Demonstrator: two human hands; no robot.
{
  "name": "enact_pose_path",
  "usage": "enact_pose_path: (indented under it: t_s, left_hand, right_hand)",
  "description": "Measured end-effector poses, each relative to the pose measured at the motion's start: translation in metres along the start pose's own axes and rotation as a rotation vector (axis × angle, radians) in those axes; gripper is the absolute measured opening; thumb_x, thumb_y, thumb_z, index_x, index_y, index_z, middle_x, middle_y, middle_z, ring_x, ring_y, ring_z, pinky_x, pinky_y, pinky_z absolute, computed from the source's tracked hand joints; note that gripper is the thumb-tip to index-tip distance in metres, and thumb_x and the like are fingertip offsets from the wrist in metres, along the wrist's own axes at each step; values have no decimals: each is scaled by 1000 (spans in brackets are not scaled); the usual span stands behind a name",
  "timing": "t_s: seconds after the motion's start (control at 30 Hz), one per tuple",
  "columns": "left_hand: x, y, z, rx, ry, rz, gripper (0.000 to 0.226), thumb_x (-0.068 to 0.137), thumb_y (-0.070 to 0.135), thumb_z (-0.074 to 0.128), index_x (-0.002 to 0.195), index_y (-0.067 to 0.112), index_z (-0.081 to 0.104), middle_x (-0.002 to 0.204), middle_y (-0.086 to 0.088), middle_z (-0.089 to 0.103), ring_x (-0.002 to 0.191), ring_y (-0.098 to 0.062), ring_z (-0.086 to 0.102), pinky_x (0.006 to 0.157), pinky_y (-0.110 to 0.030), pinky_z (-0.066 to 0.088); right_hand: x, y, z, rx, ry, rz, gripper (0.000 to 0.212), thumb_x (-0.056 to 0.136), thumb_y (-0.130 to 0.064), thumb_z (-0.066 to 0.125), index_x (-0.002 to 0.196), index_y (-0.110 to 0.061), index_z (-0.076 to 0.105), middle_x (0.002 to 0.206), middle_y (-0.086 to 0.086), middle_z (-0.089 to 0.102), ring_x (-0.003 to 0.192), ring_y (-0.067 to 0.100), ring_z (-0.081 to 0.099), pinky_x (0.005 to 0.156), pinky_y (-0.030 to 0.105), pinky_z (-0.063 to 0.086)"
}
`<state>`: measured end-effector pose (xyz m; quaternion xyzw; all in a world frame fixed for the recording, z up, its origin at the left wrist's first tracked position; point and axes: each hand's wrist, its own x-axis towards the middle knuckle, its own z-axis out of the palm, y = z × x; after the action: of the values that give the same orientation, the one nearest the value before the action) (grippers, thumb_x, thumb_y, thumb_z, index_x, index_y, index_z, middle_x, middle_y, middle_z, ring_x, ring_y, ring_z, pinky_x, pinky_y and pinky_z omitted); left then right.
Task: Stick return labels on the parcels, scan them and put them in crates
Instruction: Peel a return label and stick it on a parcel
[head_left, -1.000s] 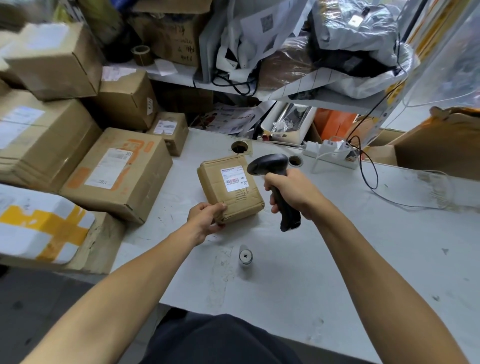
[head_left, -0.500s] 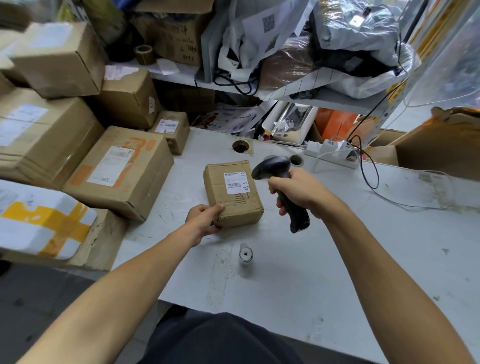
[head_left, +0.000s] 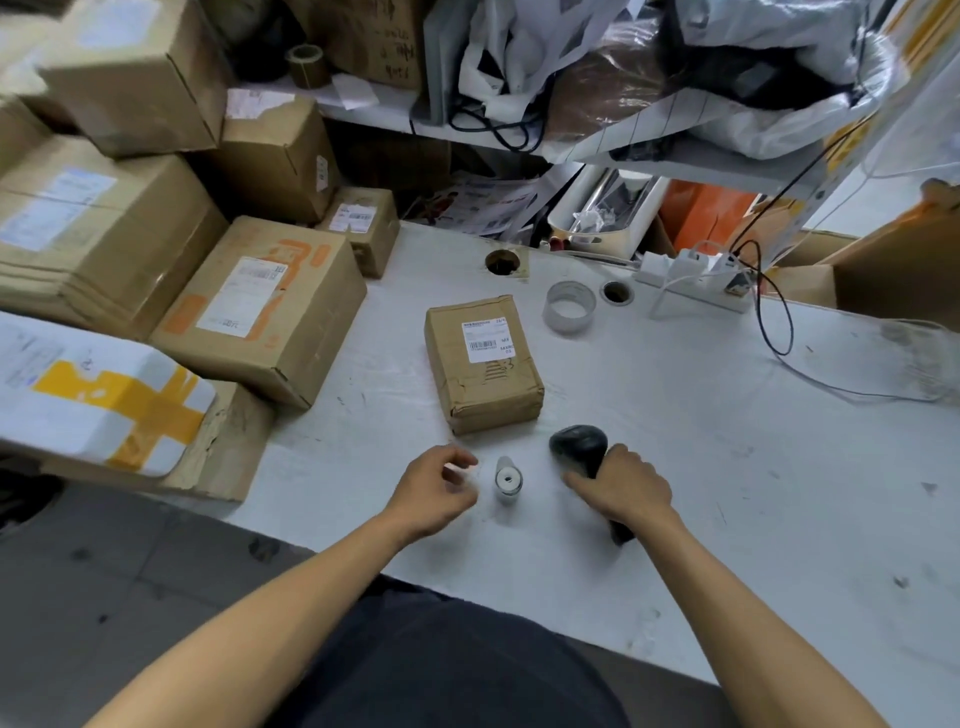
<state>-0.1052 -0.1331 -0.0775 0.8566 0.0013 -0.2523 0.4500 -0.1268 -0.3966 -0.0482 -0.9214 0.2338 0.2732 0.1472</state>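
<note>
Two hands low in frame: right hand (head_left: 621, 486) grips the barcode scanner (head_left: 579, 447), left hand (head_left: 436, 491) loose, empty; grab the labelled parcel (head_left: 483, 364) squarely for crating.

Both your bare forearms reach forward over the desk (head_left: 727, 467). Your left hand (head_left: 434, 491) hovers low with its fingers loosely curled, holding nothing. Your right hand (head_left: 623, 488) has its grip wrapped round the scanner (head_left: 579, 448) handle, palm down, wrist low near the desk.
</note>
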Motion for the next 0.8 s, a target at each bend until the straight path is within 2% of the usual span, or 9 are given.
enact_pose_path:
  t_s: [0.07,0.13,0.17,0.23,0.33,0.47,0.6,0.7,0.8]
  left_hand:
    - [-3,-1,9,76,-67,56,53,78,24,81,127,32,62,122,13,59,100,-5,62,82,-20,55]
    - [-4,3,17,83,-92,83,67,75,28,83,137,33,58,125,14,59,102,-3,62,81,-19,54]
    - [-3,6,21,72,-96,97,70,74,29,84,139,34,57,127,15,60,104,-2,62,81,-19,54]
    - [-2,10,26,26,-76,111,61,77,24,84,134,32,62,124,16,65,101,0,64,81,-20,56]
    - [0,14,27,-48,11,96,34,83,23,82,115,30,73,108,14,73,85,0,69,76,-24,60]
    - [2,12,19,-104,64,2,20,87,25,80,105,30,71,93,11,71,83,-6,67,68,-12,53]
    - [3,2,11,-280,57,-104,18,86,22,81,99,30,73,99,-7,73,94,-25,70,85,-33,61]
    - [0,3,8,-462,39,-169,19,87,15,80,104,18,73,102,-20,72,87,-23,70,76,-29,60]
    - [0,7,3,-514,19,-196,19,89,15,77,107,12,73,99,-16,74,83,-20,68,73,-29,53]
  right_hand:
    - [-9,-1,4,-36,321,-97,73,77,-64,68,125,-12,51,122,11,54,112,33,52,88,40,43]
    - [-16,-4,10,81,568,-379,54,75,-44,77,113,-12,58,110,9,56,101,33,54,81,41,43]
    - [-19,-7,12,127,551,-517,45,75,-35,77,110,-13,60,108,7,57,99,30,54,79,39,45]
    - [-25,-14,22,178,318,-649,41,80,-28,74,117,-17,59,114,0,56,103,19,55,83,34,50]
    - [-26,-25,41,330,26,-598,50,85,-26,70,133,-21,56,122,-3,58,103,9,57,92,31,52]
    - [-19,-37,55,569,-55,-473,40,90,-29,72,126,-19,60,104,-3,66,94,11,63,86,26,53]
    - [-18,-43,65,808,-210,-371,34,88,-25,77,117,-21,59,103,-3,64,98,16,64,83,28,54]
    - [-18,-47,63,1000,-312,-309,29,89,-17,76,113,-18,59,105,2,65,91,13,66,79,26,56]
    - [-20,-54,53,1314,-454,-164,13,96,-4,62,106,-12,62,96,9,71,78,18,71,80,36,59]
